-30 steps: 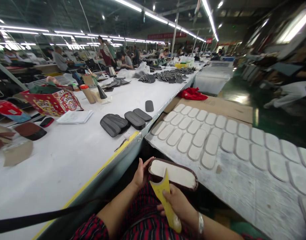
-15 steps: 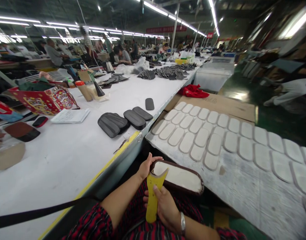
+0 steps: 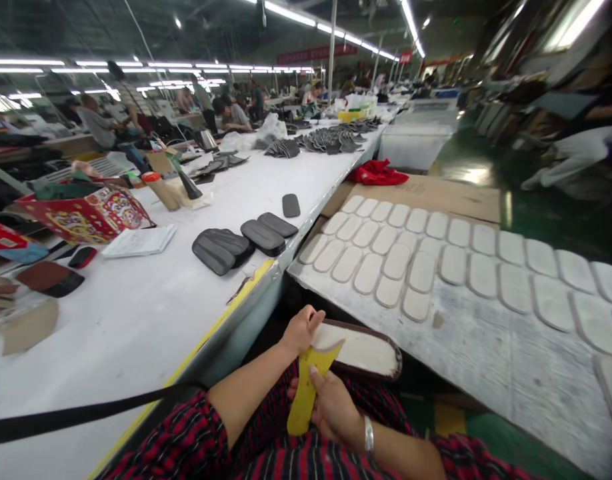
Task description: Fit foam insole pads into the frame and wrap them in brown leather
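An oblong white pad with a raised dark brown rim [image 3: 369,352] lies above my lap. My left hand [image 3: 301,329] is closed on its near-left end, fingers bent over the edge. My right hand [image 3: 335,403] grips a flat yellow scraper [image 3: 301,404] with a concave, two-pointed upper end, the thumb lying along its face. The scraper's upper end overlaps the pad's lower left edge in view; I cannot tell whether they touch. Fingers behind the scraper are partly hidden.
Rows of pale oblong pieces [image 3: 400,260] cover the board on the right. Black oblong pads [image 3: 221,251] lie on the white table [image 3: 136,300], near its yellow-taped edge. A red bag [image 3: 93,213] and a red cloth [image 3: 379,172] stand farther off. Several people work in the background.
My left fingers, earlier stretched along the rim, have curled over the pad's end. The scraper has tilted further right at its top. The whole view has shifted slightly.
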Motion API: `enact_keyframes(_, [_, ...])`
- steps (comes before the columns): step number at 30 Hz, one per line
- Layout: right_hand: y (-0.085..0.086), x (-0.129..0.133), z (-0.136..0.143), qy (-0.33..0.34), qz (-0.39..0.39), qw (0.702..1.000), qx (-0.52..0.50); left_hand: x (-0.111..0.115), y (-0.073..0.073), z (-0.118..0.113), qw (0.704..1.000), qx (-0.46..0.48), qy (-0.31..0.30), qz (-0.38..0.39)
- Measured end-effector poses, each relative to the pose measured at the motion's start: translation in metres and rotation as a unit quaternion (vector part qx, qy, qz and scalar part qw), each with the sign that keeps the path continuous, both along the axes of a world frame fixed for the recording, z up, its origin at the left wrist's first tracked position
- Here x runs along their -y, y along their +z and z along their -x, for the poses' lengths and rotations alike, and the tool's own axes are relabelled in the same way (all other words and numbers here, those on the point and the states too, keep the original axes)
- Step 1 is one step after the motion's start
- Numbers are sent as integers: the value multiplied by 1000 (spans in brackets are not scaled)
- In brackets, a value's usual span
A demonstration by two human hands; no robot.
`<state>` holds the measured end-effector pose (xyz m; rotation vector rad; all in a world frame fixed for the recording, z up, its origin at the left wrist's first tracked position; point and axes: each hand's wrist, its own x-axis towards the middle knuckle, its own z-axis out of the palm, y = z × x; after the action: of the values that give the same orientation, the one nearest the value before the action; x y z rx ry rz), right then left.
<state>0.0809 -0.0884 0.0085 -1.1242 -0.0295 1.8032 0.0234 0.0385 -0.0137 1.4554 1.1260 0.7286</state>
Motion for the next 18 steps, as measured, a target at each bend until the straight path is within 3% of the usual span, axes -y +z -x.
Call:
enact_keyframes(3, [6, 11, -16, -12, -16, 1000, 19, 11, -8, 11, 984, 138, -5, 111])
enact_keyframes(6, [12, 23, -41, -21, -25, 998, 55, 24, -22, 21, 911, 338, 15, 236])
enact_keyframes(9, [15, 33, -63, -29, -20, 996, 78, 33, -32, 25, 879, 410, 33, 241])
enact_keyframes(14, [9, 40, -88, -45, -17, 996, 74, 31, -29, 26, 883, 403, 20, 238])
enact_keyframes(18, [9, 51, -119, -16, -42, 994, 97, 31, -19, 31, 920, 315, 19, 232])
